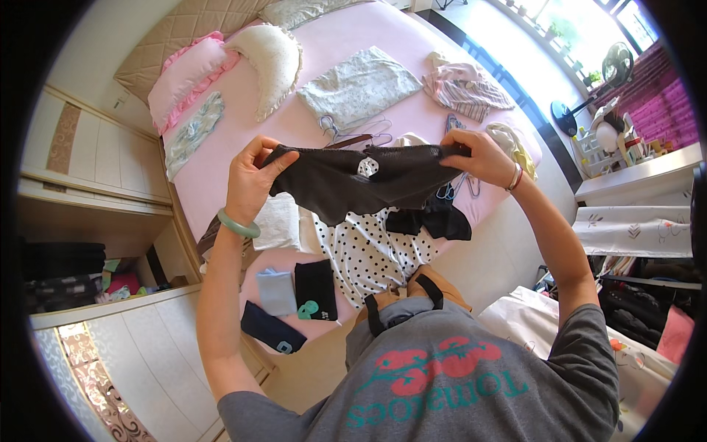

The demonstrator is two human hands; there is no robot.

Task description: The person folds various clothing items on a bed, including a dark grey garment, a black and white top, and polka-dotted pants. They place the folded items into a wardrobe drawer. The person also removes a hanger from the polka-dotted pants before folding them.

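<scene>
Charcoal cloth up front: a dark garment (346,188), slung between left hand (249,177) and right hand (479,156), held up over the pink bed (339,37). Runs crosswise, long axis left to right, fairly straight along the top edge, then droops into a wavy lower edge. No nearer hand to pick: a corner apiece, left end to the left, right end to the right.

On the left, pinched down tight, with thumb across the near face and fingers curled behind the corner. On the right, closed on the opposite corner too, with cloth bunched in the grip; cannot tell every fingertip's place. Both arms reaching forward, spread wide, wrists turned inward, with green bangle (239,223) on one and thin wristband (515,177) on the other.

High in the middle, a pale speckled patch (367,168); label or gap, cannot tell. Just below in view, polka-dot cloth (361,250), with black garment (445,221) to its right. Past the top edge, hangers (375,134). Down left, well apart from both hands, a folded light-blue cloth (276,293).
</scene>
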